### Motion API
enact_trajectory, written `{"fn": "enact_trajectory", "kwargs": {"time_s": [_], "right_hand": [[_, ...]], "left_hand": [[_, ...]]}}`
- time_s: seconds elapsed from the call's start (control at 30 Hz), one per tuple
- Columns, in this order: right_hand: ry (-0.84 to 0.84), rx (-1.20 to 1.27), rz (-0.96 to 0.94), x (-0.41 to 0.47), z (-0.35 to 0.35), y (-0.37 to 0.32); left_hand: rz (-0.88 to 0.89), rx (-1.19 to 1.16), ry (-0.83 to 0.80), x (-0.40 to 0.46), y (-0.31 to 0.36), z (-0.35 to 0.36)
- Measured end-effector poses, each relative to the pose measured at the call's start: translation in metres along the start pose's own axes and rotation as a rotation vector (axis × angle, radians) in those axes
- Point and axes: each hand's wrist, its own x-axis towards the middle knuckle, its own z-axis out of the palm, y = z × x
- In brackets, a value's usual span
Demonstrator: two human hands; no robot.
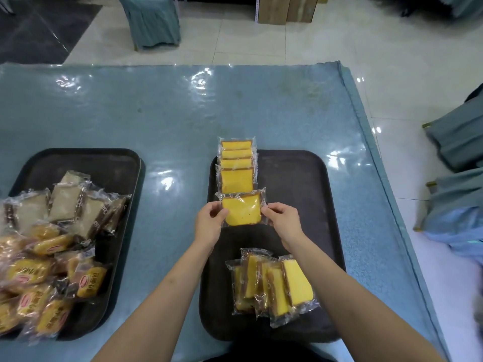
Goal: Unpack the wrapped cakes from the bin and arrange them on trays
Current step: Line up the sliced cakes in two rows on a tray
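- Left hand [209, 222] pinches the left edge of a wrapped yellow cake slice [242, 210]; fingers curled on the clear wrapper.
- Right hand [283, 220] pinches the right edge of the same slice; thumb and fingers closed on the wrapper.
- Slice lies between the two hands, flat face up, over the middle of the right tray [300, 194].
- At 12 o'clock from the held slice: a row of overlapped yellow slices [237, 163], just beside it, the far end of the row reaching past the tray's far rim onto the counter [156, 113].
- At 5 o'clock from the held slice, near the right forearm: a loose pile of wrapped yellow slices [271, 283] on the same tray, some on edge, some tilted.
- Left tray [104, 163] at 9 o'clock, well apart: pale wrapped cakes [68, 202] at its far side, orange-labelled bun packets [47, 296] heaped at its near side and spilling over the left rim.
- Counter covered with glossy blue sheet.
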Motion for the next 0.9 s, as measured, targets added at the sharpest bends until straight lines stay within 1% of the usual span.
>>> {"fn": "enact_trajectory", "kwargs": {"time_s": [0.23,0.37,0.53,0.77,0.9], "right_hand": [[0.02,-0.054,0.014,0.036,0.02,-0.007],[0.03,-0.076,0.003,0.052,0.029,-0.012],[0.028,-0.121,-0.002,0.069,0.042,-0.015],[0.108,-0.199,0.008,0.082,0.048,-0.017],[0.127,-0.181,0.013,0.085,0.049,-0.011]], "left_hand": [[-0.027,0.052,0.025,0.043,0.002,0.002],[-0.004,0.082,0.047,0.064,0.003,-0.001],[0.04,0.177,0.051,0.08,0.006,0.0],[0.028,0.167,0.093,0.097,0.003,0.003],[0.016,0.15,0.101,0.103,-0.002,0.006]]}}
